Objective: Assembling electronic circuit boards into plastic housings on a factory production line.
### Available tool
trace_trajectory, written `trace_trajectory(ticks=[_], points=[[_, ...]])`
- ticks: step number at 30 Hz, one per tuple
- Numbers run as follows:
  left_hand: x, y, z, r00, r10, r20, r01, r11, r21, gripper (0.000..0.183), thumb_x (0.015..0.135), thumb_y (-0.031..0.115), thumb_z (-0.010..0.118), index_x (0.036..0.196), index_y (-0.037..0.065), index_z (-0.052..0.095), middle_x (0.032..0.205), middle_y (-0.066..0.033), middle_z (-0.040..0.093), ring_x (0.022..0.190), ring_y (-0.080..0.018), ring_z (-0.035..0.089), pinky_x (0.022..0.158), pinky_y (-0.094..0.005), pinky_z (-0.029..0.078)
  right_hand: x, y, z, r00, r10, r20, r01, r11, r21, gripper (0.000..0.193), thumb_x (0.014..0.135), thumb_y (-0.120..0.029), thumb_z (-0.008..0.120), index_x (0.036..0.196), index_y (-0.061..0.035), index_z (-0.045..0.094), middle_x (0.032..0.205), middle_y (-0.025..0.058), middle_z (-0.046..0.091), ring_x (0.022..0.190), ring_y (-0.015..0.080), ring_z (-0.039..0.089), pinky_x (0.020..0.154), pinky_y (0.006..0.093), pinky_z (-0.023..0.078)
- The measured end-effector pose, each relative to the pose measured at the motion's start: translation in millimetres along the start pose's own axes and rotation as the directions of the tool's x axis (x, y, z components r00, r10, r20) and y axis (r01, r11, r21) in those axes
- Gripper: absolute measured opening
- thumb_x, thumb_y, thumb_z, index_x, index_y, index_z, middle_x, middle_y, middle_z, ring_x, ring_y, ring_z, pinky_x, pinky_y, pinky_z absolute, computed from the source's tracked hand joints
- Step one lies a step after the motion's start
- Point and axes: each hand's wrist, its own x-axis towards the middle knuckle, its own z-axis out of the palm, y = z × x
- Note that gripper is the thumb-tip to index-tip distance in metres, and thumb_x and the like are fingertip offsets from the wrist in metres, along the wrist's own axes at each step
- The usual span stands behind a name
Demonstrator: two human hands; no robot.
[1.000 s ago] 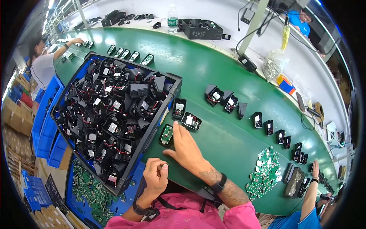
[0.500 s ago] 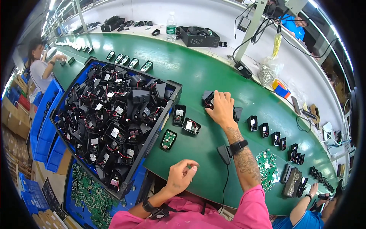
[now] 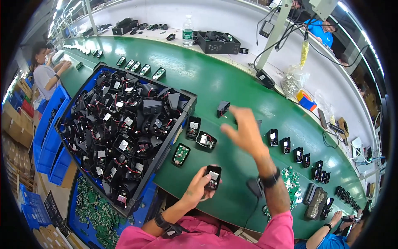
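Observation:
My left hand (image 3: 198, 189) grips an open black plastic housing (image 3: 214, 174) just above the near edge of the green bench. A white part shows inside that housing. Farther off, my right hand (image 3: 244, 130) hangs over the bench, blurred by motion, thumb and forefinger apart and nothing visible between them. Close to its fingertips stands another black housing (image 3: 223, 108) with wires inside. Part of a dark piece shows behind the hand, mostly hidden. Left of my hands lie two housings with white parts (image 3: 193, 127) (image 3: 206, 141) and one with a green circuit board (image 3: 181, 155).
A large black tray (image 3: 188, 108) heaped with wired housings fills the left. Rows of housings (image 3: 286, 145) run along the right, beside loose circuit boards (image 3: 292, 186). A corded black device (image 3: 254, 187) sits by my right wrist. Co-workers sit far left and lower right.
My left hand, with nothing visible in it before, now holds a black housing. My right hand has come off the pieces at the far side and is lifted, moving.

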Motion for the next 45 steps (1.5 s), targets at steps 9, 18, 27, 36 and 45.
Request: trace_trajectory(ticks=[9, 18, 27, 36, 45], points=[[-39, -4, -20, 0.992, 0.051, -0.119, -0.020, 0.968, 0.252, 0.040, 0.104, 0.021, 0.043, 0.143, 0.012, 0.039, 0.101, -0.0072, 0.063, 0.062, -0.0073, 0.055, 0.050, -0.0198, 0.043, 52, 40, 62, 0.989, 0.131, 0.066, -0.114, 0.971, -0.208, 0.066, 0.075, -0.025, 0.078, 0.129, 0.0044, 0.053, 0.124, 0.0233, 0.058, 0.120, 0.0390, 0.054, 0.104, 0.0428, 0.044], [-41, 3, -17, 0.990, 0.133, -0.040, -0.104, 0.902, 0.419, 0.050, 0.102, 0.029, 0.052, 0.145, 0.008, 0.037, 0.084, -0.0031, 0.054, 0.059, -0.0090, 0.054, 0.052, -0.0265, 0.046, 107, -129, 46, 0.930, -0.366, 0.021, 0.356, 0.915, 0.189, 0.067, 0.074, -0.017, 0.077, 0.132, 0.0047, 0.051, 0.128, 0.0226, 0.055, 0.116, 0.0406, 0.057, 0.101, 0.0424, 0.045], [-45, -4, -28, 0.989, 0.150, 0.004, -0.145, 0.946, 0.290, 0.049, 0.104, 0.030, 0.050, 0.147, 0.011, 0.036, 0.080, -0.0006, 0.051, 0.058, -0.0083, 0.053, 0.048, -0.0243, 0.045, 169, -142, 106, 0.930, -0.367, 0.005, 0.345, 0.879, 0.329, 0.061, 0.074, -0.020, 0.078, 0.125, 0.0058, 0.058, 0.120, 0.0200, 0.063, 0.111, 0.0313, 0.062, 0.099, 0.0372, 0.047], [-22, -23, -37, 0.975, 0.168, 0.145, -0.194, 0.963, 0.187, 0.048, 0.103, 0.019, 0.054, 0.146, 0.009, 0.036, 0.084, 0.0006, 0.051, 0.059, -0.0073, 0.050, 0.048, -0.0250, 0.043, 171, -251, 151, 0.772, -0.600, 0.211, 0.532, 0.791, 0.302, 0.065, 0.078, -0.023, 0.077, 0.131, 0.0041, 0.050, 0.132, 0.0226, 0.054, 0.120, 0.0404, 0.054, 0.102, 0.0444, 0.046], [-38, 1, -41, 0.980, 0.176, 0.090, -0.190, 0.965, 0.178, 0.045, 0.102, 0.017, 0.055, 0.142, 0.008, 0.038, 0.085, -0.0013, 0.054, 0.060, -0.0063, 0.054, 0.050, -0.0232, 0.047, 105, -104, 22, 0.946, -0.309, -0.102, 0.320, 0.939, 0.126, 0.048, 0.078, 0.005, 0.057, 0.125, -0.0005, 0.061, 0.126, 0.0154, 0.062, 0.115, 0.0265, 0.062, 0.099, 0.0365, 0.048]])
